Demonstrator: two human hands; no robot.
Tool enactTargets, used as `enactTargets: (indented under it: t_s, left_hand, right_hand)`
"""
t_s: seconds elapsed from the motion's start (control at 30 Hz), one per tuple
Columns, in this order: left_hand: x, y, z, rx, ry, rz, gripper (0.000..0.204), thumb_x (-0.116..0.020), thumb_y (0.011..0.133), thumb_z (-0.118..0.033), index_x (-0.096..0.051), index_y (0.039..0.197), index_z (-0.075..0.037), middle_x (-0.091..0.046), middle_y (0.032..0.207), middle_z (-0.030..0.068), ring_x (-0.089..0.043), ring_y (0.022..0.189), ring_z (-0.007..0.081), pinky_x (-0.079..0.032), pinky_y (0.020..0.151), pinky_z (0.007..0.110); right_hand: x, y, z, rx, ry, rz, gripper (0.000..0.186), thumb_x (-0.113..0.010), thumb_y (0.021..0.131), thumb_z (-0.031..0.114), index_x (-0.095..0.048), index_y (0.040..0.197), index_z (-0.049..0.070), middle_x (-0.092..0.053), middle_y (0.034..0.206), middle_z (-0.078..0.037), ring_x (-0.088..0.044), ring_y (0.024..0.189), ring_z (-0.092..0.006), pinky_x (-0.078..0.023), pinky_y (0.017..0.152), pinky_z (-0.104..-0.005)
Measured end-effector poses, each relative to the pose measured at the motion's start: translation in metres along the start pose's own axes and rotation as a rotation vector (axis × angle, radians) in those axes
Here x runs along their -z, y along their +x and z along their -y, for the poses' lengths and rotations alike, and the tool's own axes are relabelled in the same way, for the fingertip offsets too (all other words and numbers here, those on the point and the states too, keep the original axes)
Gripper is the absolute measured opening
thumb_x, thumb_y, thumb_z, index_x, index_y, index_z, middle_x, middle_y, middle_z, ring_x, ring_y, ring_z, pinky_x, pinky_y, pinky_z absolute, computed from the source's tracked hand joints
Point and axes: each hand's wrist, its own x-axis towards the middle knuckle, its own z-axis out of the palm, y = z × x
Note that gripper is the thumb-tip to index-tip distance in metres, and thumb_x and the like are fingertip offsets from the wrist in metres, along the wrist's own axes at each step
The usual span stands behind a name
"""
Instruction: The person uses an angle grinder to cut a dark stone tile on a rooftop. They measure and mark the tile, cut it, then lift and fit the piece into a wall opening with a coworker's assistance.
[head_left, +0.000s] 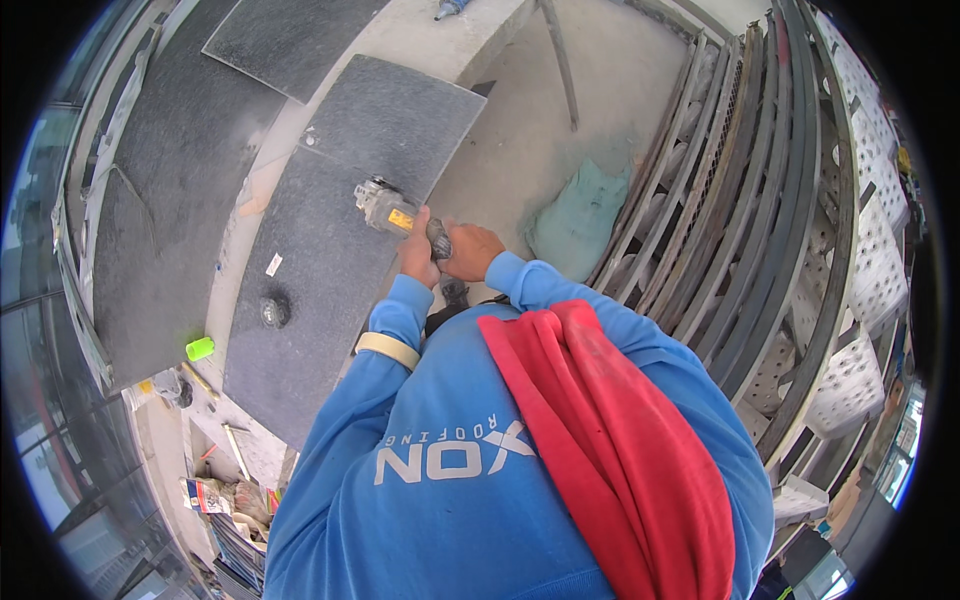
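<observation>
An angle grinder [385,207], grey with a yellow label, is held over a dark grey stone slab [375,130] near its right edge. My left hand [418,255] is closed on the grinder's body, just below the label. My right hand [470,250] grips its dark rear handle beside the left. A small dark round object [273,310] and a white tag [273,264] lie on the slab to the left of my hands.
More dark slabs [180,220] lie at the left, with a bright green cylinder [200,349] near them. A blue tool [449,9] sits on the top ledge. A teal cloth [582,222] lies on the dusty floor beside long stacked metal bars [725,200] on the right.
</observation>
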Motion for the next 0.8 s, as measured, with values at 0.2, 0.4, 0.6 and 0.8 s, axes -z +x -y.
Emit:
enactTargets:
  t_s: [0.2,0.4,0.6,0.8]
  left_hand:
    - [-0.003,-0.006,0.005,0.011,-0.007,0.020,0.047,-0.072,0.098,-0.034,-0.058,0.126,0.000,-0.066,0.108,0.0079,-0.068,0.093,0.0216,-0.058,0.080,0.040]
    - [-0.009,-0.019,0.007,-0.004,-0.018,0.022,0.048,-0.073,0.097,-0.034,-0.059,0.126,0.001,-0.066,0.110,0.0087,-0.068,0.094,0.0221,-0.058,0.080,0.040]
    - [-0.013,-0.024,0.011,-0.009,-0.004,0.006,0.046,-0.073,0.097,-0.033,-0.060,0.124,0.001,-0.067,0.109,0.0088,-0.068,0.094,0.0221,-0.058,0.081,0.040]
    - [-0.008,-0.020,0.019,0.005,-0.009,0.048,0.040,-0.071,0.098,-0.034,-0.060,0.122,-0.003,-0.067,0.105,0.0068,-0.068,0.091,0.0211,-0.057,0.078,0.039]
  right_hand:
    - [-0.001,-0.006,-0.006,0.002,-0.009,0.004,0.058,-0.076,0.075,0.028,-0.054,0.118,-0.002,-0.072,0.099,-0.026,-0.070,0.097,-0.0441,-0.056,0.084,-0.0526]
    - [-0.004,-0.009,-0.012,-0.006,-0.009,0.005,0.059,-0.077,0.075,0.030,-0.055,0.119,-0.002,-0.072,0.100,-0.027,-0.070,0.097,-0.0448,-0.056,0.085,-0.0530]
    - [-0.004,-0.014,-0.015,-0.010,-0.012,0.004,0.058,-0.077,0.074,0.030,-0.055,0.119,-0.001,-0.071,0.099,-0.027,-0.070,0.097,-0.0450,-0.056,0.085,-0.0531]
    - [-0.003,-0.020,-0.018,-0.014,-0.005,0.006,0.055,-0.076,0.074,0.030,-0.057,0.116,0.000,-0.071,0.099,-0.027,-0.069,0.097,-0.0455,-0.056,0.086,-0.0533]
